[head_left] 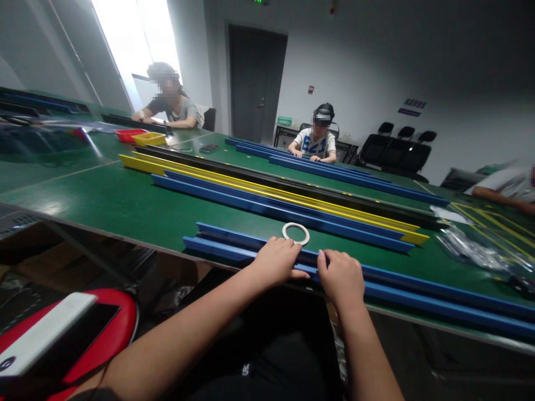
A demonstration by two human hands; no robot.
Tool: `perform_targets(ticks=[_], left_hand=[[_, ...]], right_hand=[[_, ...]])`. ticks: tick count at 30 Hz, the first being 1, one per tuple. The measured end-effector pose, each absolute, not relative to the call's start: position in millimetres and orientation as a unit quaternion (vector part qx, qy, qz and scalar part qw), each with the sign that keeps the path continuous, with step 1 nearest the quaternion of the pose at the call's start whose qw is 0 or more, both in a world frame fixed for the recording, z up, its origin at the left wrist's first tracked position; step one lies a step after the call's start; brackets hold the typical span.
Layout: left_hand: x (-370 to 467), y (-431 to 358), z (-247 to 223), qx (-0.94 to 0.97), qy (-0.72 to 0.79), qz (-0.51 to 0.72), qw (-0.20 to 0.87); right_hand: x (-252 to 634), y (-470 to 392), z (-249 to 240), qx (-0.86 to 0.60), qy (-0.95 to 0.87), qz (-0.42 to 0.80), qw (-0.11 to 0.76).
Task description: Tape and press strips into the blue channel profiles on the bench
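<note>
Currently, both hands are at the near blue channel (418, 301), which lies along the table edge directly under them and extends beyond them to either side. The left hand (276, 260) and the right hand (341, 274) are apart, with a small gap between them. Each one touches the channel with bent fingers; the left thumb points toward the right hand. I cannot tell whether either hand is closed firmly on it.

Just beyond the left hand, a white ring (295, 224) lies on the green table (104, 195). Farther forward from the hands are more blue channels (276, 211), then a yellow channel (267, 192) and a black one. To the right of the right hand lies clear plastic wrapping (472, 245). A red stool (125, 312) stands below and left of the left hand. Well ahead of the hands, a person in a printed white shirt (317, 142) sits across the table.
</note>
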State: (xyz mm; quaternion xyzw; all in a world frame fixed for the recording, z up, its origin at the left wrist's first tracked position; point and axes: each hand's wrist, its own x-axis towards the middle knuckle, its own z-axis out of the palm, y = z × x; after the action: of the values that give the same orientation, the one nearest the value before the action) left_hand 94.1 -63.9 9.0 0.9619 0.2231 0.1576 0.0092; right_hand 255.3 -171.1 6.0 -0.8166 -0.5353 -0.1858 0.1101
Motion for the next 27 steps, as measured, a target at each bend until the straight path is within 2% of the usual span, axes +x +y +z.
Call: perform_targets(ticks=[11, 17, 22, 27], left_hand=[[43.9, -24.3, 12.4, 0.961, 0.252, 0.114, 0.0], [52.8, -29.4, 11.8, 0.965, 0.229, 0.124, -0.023], [69.2, -38.9, 11.1, 0.965, 0.219, 0.142, -0.014], [77.4, -44.7, 12.7, 0.968, 0.191, 0.159, 0.031]], right_hand=[[344.6, -212.2, 3.8, -0.831, -0.523, -0.179, 0.068], [311.6, -199.7, 9.2, -0.819, -0.55, -0.139, 0.088], [266.1, -179.2, 6.0, -0.785, -0.586, -0.157, 0.124], [269.0, -178.0, -3.5, -0.776, -0.579, -0.205, 0.143]])
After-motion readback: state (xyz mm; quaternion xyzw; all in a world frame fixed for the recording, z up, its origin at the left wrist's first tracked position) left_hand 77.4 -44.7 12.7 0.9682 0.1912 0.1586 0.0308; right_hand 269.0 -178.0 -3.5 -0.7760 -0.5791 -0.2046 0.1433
